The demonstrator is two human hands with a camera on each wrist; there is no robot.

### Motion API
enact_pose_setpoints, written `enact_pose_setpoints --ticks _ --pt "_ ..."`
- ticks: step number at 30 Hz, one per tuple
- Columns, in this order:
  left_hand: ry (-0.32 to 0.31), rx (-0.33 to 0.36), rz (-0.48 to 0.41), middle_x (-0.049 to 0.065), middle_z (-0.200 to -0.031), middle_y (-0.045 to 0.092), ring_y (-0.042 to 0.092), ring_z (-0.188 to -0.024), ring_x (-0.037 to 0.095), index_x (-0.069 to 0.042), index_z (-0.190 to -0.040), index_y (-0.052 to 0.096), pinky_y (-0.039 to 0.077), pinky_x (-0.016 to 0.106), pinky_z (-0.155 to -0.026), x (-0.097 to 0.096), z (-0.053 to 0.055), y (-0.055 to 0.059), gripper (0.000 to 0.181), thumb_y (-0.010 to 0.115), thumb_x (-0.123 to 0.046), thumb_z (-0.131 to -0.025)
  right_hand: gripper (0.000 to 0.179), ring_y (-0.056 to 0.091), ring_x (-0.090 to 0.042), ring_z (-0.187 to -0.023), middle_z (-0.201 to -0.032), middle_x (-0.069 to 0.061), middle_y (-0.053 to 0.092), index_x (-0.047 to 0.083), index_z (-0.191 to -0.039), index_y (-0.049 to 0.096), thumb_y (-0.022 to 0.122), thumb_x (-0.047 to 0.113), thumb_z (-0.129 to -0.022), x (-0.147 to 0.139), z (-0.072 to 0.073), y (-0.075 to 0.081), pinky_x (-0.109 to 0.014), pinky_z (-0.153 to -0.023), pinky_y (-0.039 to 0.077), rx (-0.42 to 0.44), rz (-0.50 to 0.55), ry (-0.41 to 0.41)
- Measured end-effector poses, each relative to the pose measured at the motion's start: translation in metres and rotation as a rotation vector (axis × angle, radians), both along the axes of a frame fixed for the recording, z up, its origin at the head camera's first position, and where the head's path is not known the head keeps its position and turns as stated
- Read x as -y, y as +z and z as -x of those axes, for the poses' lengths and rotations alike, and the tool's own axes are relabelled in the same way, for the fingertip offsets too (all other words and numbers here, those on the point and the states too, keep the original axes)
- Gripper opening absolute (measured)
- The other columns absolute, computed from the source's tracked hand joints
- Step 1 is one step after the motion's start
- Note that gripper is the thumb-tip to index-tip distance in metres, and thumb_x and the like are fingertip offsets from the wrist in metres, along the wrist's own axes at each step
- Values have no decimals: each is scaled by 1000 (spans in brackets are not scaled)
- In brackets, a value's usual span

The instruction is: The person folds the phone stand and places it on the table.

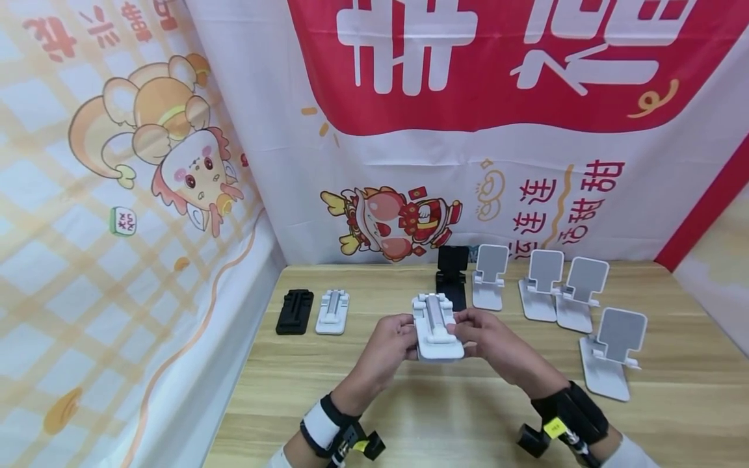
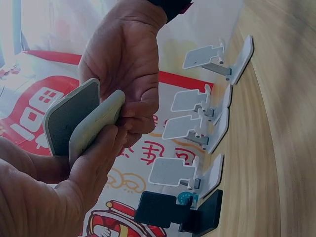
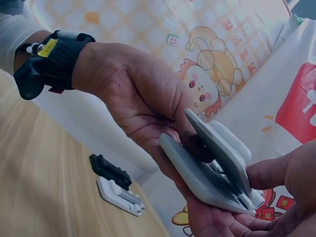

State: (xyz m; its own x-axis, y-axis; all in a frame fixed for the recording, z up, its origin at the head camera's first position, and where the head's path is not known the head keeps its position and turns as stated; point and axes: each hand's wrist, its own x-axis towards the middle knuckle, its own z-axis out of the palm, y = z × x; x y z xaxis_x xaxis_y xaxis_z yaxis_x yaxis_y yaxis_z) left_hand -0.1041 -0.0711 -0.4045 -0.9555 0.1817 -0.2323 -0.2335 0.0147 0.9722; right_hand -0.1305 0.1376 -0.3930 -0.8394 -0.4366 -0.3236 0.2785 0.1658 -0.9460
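Both hands hold a white folding phone stand (image 1: 437, 335) above the middle of the table. In the left wrist view, its grey-padded plate (image 2: 74, 116) and its other plate stand partly apart. My left hand (image 1: 383, 351) grips the stand's left edge; in the right wrist view, this hand's thumb reaches between the plates. My right hand (image 1: 497, 344) pinches the right edge, its thumb on the upper side. Behind the held stand, an unfolded black phone stand (image 1: 452, 276) is partly hidden by it.
Several unfolded white stands with grey pads, such as the nearest one (image 1: 620, 338), stand at the right and back. A folded black stand (image 1: 294, 312) and a folded white stand (image 1: 332, 312) lie at the left. Printed cloth (image 1: 246, 78) hangs behind the wooden table (image 1: 292, 383).
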Motion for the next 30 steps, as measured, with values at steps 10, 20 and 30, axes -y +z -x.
enact_pose_setpoints --ticks 10,20,30 --pt "-44 54 -166 21 -111 66 69 -95 26 10 -130 51 58 38 -82 3 1 0 47 31 -26 -105 44 58 -25 -97 -118 -19 51 -6 -133 38 49 20 -99 0 -3 -9 -38 -87 54 3 3 -17" --pt "-57 64 -76 14 -112 68 69 -95 23 2 -140 42 58 36 -83 -1 0 3 63 57 -40 -95 41 57 -25 -97 -118 -18 49 -5 -131 38 46 20 -100 -1 -4 -11 -36 -86 53 -13 -10 3" --pt "-61 44 45 8 -110 71 69 -93 19 -8 -142 40 57 33 -82 -4 -4 3 80 78 -34 -77 40 59 -24 -93 -114 -18 51 -4 -129 40 50 21 -99 0 -4 -11 -35 -82 54 -23 -33 -19"
